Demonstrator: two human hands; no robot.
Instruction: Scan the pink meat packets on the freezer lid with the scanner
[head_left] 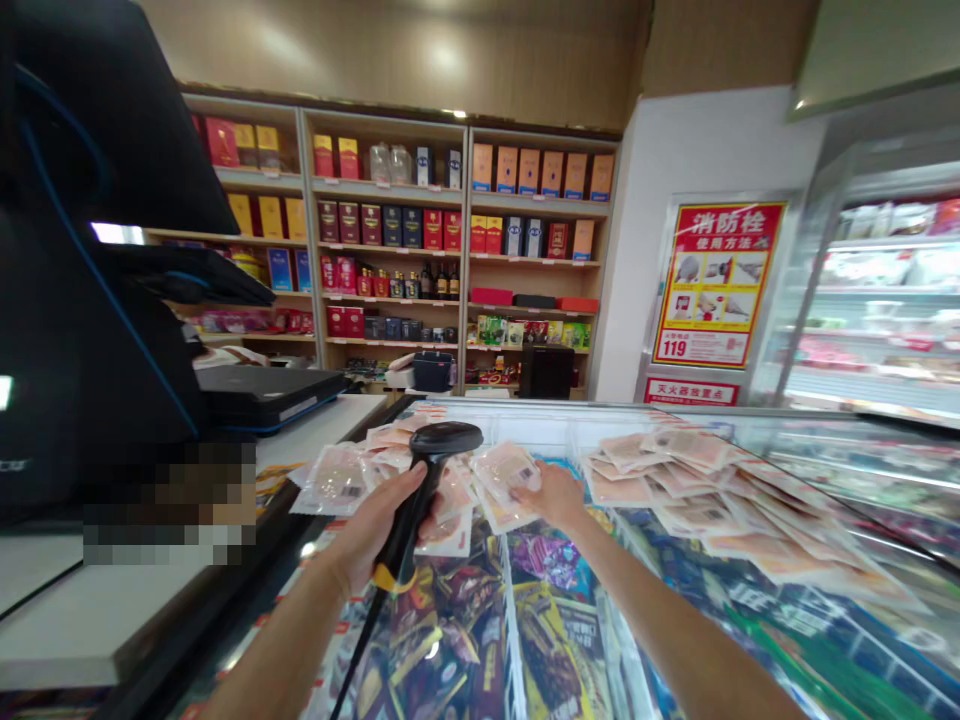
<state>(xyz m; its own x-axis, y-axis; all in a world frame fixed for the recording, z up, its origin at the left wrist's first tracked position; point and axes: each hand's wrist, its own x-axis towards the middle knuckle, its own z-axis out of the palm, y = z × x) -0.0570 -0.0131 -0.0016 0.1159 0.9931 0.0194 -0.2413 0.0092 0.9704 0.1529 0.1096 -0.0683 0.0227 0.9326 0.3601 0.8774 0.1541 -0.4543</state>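
My left hand [382,515] is wrapped round the handle of a black barcode scanner [424,480], its head up and its cable hanging down. To the right of the scanner, my right hand [551,493] pinches the edge of a flat clear packet [504,476] with a barcode label. More such packets [341,478] lie on the glass lid around and behind the scanner. A larger heap of packets [690,475] is spread on the glass at the right. Their pinkish contents are too blurred to name.
Under the glass of the chest freezer [511,620] sit colourful wrapped goods. On the left, a counter [82,610] carries a black checkout terminal [97,250] and a flat black box [262,390]. Shelves [390,185] of boxes and bottles line the back wall. A lit display fridge [885,300] stands at the right.
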